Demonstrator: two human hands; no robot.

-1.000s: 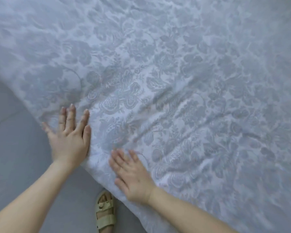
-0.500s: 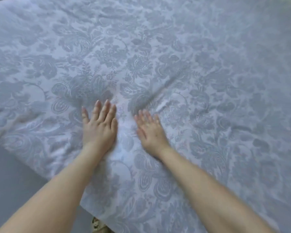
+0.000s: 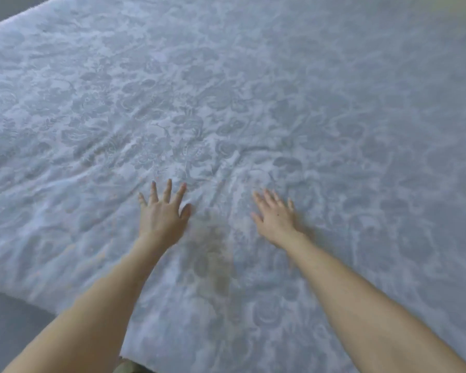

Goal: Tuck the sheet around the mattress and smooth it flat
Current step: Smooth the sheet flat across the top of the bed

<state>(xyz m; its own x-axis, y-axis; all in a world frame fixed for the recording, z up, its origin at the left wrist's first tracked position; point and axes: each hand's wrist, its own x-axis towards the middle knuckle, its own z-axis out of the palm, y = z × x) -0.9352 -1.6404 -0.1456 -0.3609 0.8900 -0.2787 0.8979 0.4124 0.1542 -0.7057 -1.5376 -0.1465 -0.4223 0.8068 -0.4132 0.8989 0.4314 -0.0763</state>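
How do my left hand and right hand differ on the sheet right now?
The left hand has its fingers fanned wide, while the right hand keeps its fingers closer together. The left hand points straight ahead; the right hand angles toward the left. The right hand's outline is blurrier than the left hand's. Both lie palm down on the patterned sheet, fingers straight, gripping nothing.
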